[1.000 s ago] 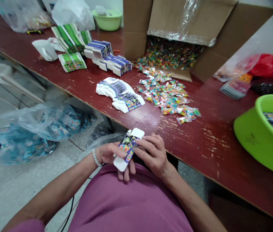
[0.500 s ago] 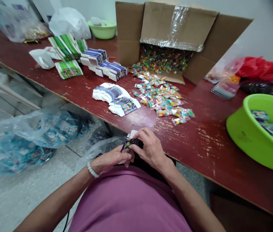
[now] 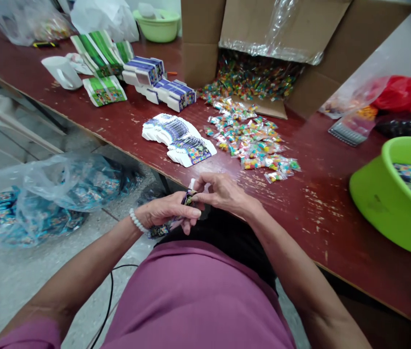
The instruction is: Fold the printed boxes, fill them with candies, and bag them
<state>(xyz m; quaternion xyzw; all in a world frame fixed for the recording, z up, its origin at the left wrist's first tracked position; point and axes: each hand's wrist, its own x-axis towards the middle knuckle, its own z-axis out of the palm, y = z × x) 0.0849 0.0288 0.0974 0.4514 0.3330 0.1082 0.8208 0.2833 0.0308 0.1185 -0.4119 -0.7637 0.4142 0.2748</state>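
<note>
Just off the table's front edge, my two hands meet at a small dark printed carton (image 3: pixel 188 197) with a white flap at its top. My left hand (image 3: pixel 169 211), with a bead bracelet at the wrist, is closed around its lower part. The fingers and thumb of my right hand (image 3: pixel 223 193) pinch the upper end. More dark printed card (image 3: pixel 159 231) shows under my left palm; whether it is a separate piece I cannot tell. Beyond the hands lies a fanned row of flat printed cartons (image 3: pixel 198 149). To its right are small clear packets of colourful candy (image 3: pixel 252 140).
A large open cardboard box (image 3: pixel 205 60) spills candy packets at the back. Bundled green cartons (image 3: pixel 105 90), purple cartons (image 3: pixel 176 94) and a white mug (image 3: pixel 61 72) stand back left. At right is a green basin (image 3: pixel 383 194) with printed packs. Bagged blue packets (image 3: pixel 45 203) lie on the floor.
The carton has turned from showing its printed face to nearly edge-on. Both hands have shifted slightly up in view. The view has tipped a little downward.
</note>
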